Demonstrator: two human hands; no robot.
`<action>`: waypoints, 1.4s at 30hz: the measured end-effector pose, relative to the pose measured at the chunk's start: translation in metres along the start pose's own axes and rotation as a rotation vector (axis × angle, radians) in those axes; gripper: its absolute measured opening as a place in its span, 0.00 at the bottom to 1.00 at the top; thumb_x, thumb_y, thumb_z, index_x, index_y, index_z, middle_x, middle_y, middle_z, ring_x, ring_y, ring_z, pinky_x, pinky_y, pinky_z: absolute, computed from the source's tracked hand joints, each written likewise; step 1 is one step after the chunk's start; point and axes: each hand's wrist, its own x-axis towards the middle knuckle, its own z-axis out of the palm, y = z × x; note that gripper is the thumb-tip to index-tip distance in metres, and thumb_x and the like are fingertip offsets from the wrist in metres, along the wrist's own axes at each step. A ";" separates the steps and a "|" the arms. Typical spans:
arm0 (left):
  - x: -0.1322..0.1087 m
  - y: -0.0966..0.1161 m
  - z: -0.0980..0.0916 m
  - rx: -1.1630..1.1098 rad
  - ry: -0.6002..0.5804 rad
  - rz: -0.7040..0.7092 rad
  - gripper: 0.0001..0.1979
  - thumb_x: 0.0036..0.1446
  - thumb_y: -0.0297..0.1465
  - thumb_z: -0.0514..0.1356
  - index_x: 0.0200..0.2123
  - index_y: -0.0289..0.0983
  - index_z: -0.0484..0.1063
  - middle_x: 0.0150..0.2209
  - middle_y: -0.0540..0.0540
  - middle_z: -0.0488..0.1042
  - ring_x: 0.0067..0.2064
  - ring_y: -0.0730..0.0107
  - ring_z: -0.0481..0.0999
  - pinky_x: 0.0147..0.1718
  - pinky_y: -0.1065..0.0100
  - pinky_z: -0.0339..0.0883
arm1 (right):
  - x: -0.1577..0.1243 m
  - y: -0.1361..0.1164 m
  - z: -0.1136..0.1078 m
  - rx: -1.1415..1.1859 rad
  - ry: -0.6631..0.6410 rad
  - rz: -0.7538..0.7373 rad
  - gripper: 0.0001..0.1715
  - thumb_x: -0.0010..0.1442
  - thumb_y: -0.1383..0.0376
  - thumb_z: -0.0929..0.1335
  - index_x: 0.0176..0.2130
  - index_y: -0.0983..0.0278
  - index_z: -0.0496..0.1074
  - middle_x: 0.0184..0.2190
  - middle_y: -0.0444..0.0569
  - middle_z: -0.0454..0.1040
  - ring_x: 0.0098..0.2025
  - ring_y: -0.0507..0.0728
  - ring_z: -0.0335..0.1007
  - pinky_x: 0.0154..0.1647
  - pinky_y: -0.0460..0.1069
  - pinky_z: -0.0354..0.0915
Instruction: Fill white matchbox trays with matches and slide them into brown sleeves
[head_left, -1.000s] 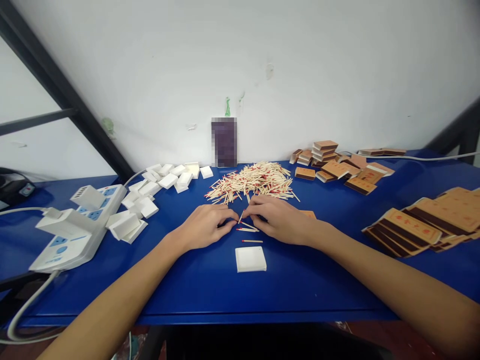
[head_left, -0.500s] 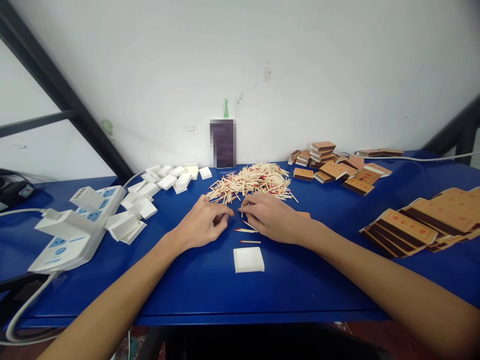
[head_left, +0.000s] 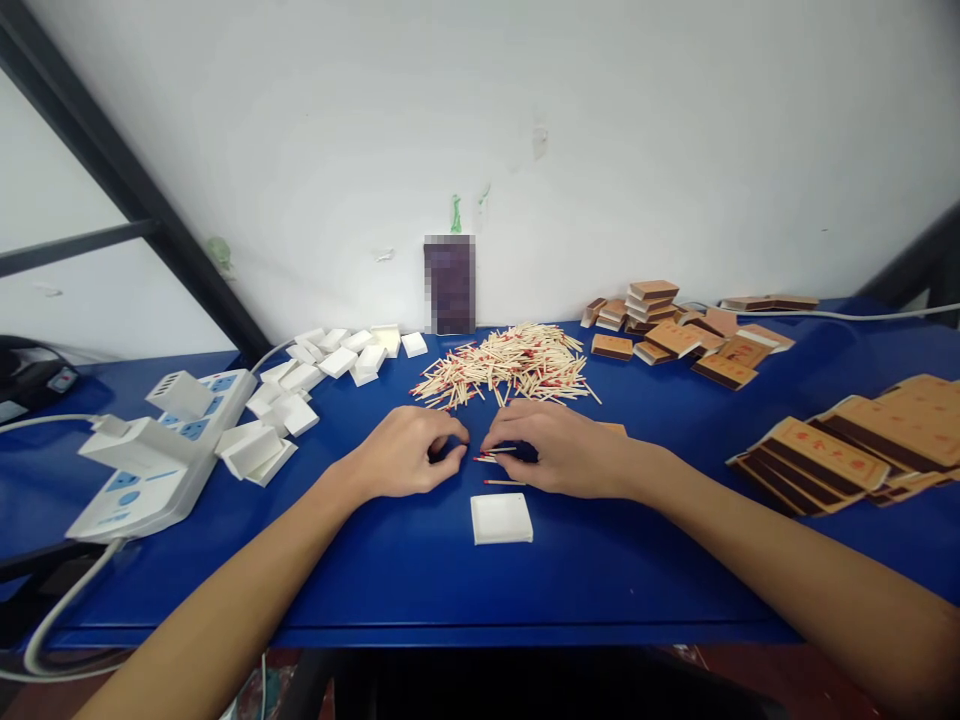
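Observation:
My left hand (head_left: 416,450) rests just left of the loose matches. Its thumb and forefinger are curved with a gap between them, and nothing shows in that gap. Across from it, my right hand (head_left: 559,450) bends its fingers round a red-headed match (head_left: 501,450); part of the grip is hidden. Another match lies under its fingertips. Nearer me is a single match (head_left: 505,483), lying sideways. Below that sits a white matchbox tray (head_left: 502,519). Behind both hands spreads a large heap of matches (head_left: 517,362).
White trays (head_left: 300,378) are piled at the left, beside a power strip (head_left: 169,470) with plugs and cables. Orange matchbox sleeves (head_left: 675,338) are heaped at the back right, with more flattened sleeves (head_left: 825,450) at the right. A pixelated dark rectangle (head_left: 450,285) stands against the wall.
My right hand has come toward me, over the loose matches. The slanted match now lies nearly level beside the others. My left hand has shifted slightly, its thumb and forefinger still apart.

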 end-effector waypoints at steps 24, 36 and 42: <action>-0.002 0.007 0.003 -0.036 -0.051 0.023 0.10 0.60 0.30 0.56 0.43 0.38 0.74 0.26 0.53 0.68 0.27 0.74 0.66 0.31 0.70 0.59 | -0.005 0.027 -0.010 0.007 -0.022 0.190 0.06 0.58 0.68 0.66 0.33 0.63 0.74 0.21 0.39 0.66 0.23 0.49 0.59 0.28 0.46 0.53; 0.000 0.010 0.002 -0.069 -0.064 0.000 0.09 0.61 0.35 0.59 0.30 0.37 0.67 0.24 0.54 0.65 0.26 0.76 0.63 0.28 0.71 0.53 | -0.003 0.003 -0.006 0.037 0.063 0.111 0.10 0.63 0.65 0.65 0.28 0.62 0.63 0.34 0.46 0.68 0.37 0.54 0.62 0.40 0.50 0.57; 0.001 0.005 0.005 -0.054 -0.075 0.020 0.14 0.63 0.44 0.59 0.37 0.38 0.71 0.24 0.54 0.66 0.26 0.75 0.65 0.28 0.71 0.54 | -0.005 0.001 -0.011 0.063 0.001 0.122 0.17 0.61 0.63 0.66 0.26 0.60 0.53 0.27 0.41 0.60 0.29 0.52 0.53 0.31 0.49 0.51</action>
